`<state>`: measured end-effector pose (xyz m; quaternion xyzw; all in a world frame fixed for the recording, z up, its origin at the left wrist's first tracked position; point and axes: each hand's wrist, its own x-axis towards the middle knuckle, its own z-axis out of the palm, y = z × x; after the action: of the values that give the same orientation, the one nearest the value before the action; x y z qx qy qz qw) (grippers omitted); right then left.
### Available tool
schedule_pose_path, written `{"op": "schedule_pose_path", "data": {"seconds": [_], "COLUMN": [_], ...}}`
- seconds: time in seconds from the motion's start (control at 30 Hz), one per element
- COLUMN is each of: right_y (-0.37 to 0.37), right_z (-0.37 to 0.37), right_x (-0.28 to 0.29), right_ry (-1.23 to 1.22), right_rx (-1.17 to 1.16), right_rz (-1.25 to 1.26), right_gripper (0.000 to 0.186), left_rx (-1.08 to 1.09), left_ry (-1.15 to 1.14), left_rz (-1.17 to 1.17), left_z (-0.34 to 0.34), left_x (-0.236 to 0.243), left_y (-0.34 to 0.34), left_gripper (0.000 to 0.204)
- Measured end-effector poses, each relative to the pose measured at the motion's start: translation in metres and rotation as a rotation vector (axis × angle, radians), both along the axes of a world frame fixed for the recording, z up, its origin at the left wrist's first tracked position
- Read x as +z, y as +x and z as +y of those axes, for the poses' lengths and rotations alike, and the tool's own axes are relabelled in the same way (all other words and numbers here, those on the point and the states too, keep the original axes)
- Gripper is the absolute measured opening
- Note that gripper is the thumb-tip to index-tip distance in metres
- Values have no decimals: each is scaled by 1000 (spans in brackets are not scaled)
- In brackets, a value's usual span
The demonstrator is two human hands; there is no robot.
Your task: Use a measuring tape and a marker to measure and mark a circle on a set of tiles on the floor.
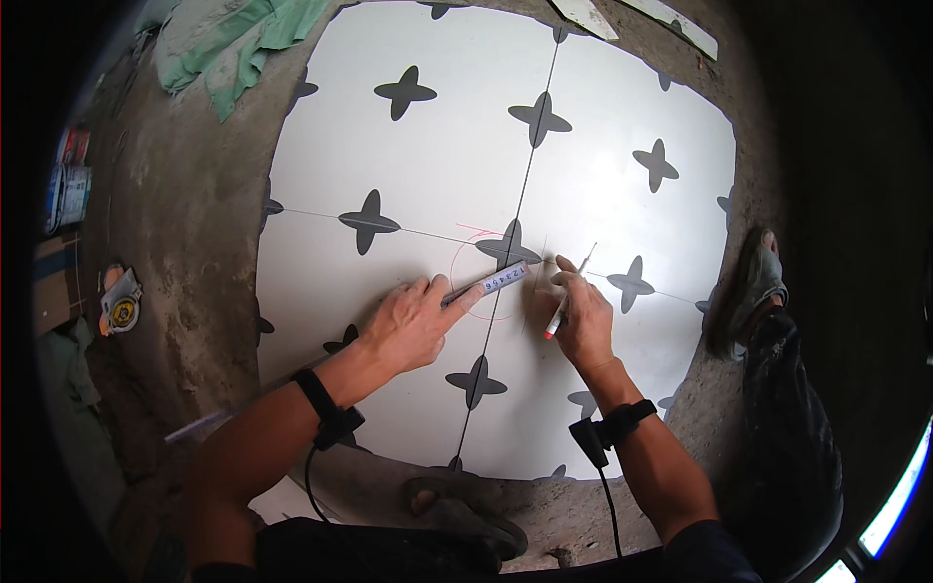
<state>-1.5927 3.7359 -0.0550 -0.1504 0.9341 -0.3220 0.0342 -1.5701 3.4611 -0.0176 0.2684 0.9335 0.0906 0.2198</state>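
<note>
Below me lie white floor tiles [622, 146] with dark grey four-petal motifs and thin seams. My left hand [403, 325] presses a metal ruler [501, 279] to the tiles; its numbered end lies by the central motif [508, 245], and its other end sticks out past my left forearm. Curved and straight red lines [453, 267] are drawn near that motif, partly hidden by the hand. In my closed right hand [583, 316] is a slim white pen [557, 319] with a red end, its thin tip pointing up and away, right of the ruler's end.
A tape measure [123, 313] lies on the rough concrete floor [180, 194] at left, near boxes and cans [68, 194]. Green cloth [228, 49] is bunched at the far left. Tile offcuts [671, 24] lie beyond the tiles. My shod feet [758, 291] are beside the right and near edges.
</note>
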Motion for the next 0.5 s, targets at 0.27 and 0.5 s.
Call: {"op": "schedule_pose_path", "data": {"seconds": [0.27,0.5], "right_y": [-2,-2], "right_z": [-20,-19], "right_x": [-4,-6], "right_ry": [28,64], "right_rx": [246,285], "right_rz": [86,77], "right_gripper": [30,30], "left_rx": [5,19], "left_ry": [30,10], "left_rz": [9,-9], "left_z": [12,13], "left_x": [-12,-12], "left_y": [0,-1], "left_gripper": [78,83]}}
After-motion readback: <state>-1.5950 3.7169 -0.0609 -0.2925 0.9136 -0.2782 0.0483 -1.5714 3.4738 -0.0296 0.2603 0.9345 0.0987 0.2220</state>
